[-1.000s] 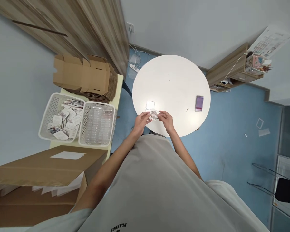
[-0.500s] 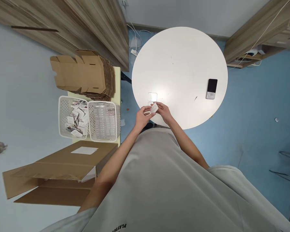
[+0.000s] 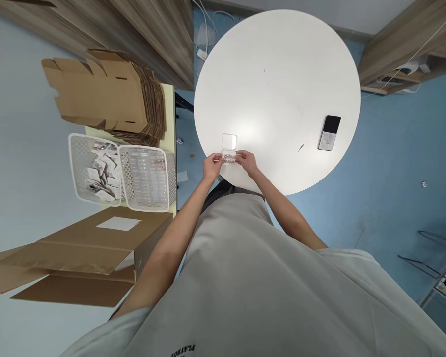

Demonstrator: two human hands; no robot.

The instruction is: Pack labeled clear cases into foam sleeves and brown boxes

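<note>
A small clear plastic box [image 3: 229, 142] lies on the near left part of the round white table, its lid tipped back away from me. In its base are small speckled contents [image 3: 229, 158], too small to name. My left hand [image 3: 211, 165] pinches the left side of the base with its fingertips. On the opposite side, the fingers of my right hand [image 3: 247, 161] are closed at the right edge of the same box. The white card seen earlier cannot be made out as a separate thing.
On the table [image 3: 282, 59], a phone [image 3: 329, 133] lies at the right. Left of it, a side table holds stacked flat cardboard boxes [image 3: 104, 94], a basket of small packets [image 3: 95, 168] and a basket of clear plastic boxes [image 3: 146, 178]. An open carton [image 3: 78, 243] stands nearer me.
Both hands have gone from holding a small white card above the table to gripping the two sides of the open plastic box. The camera view has shifted slightly.
</note>
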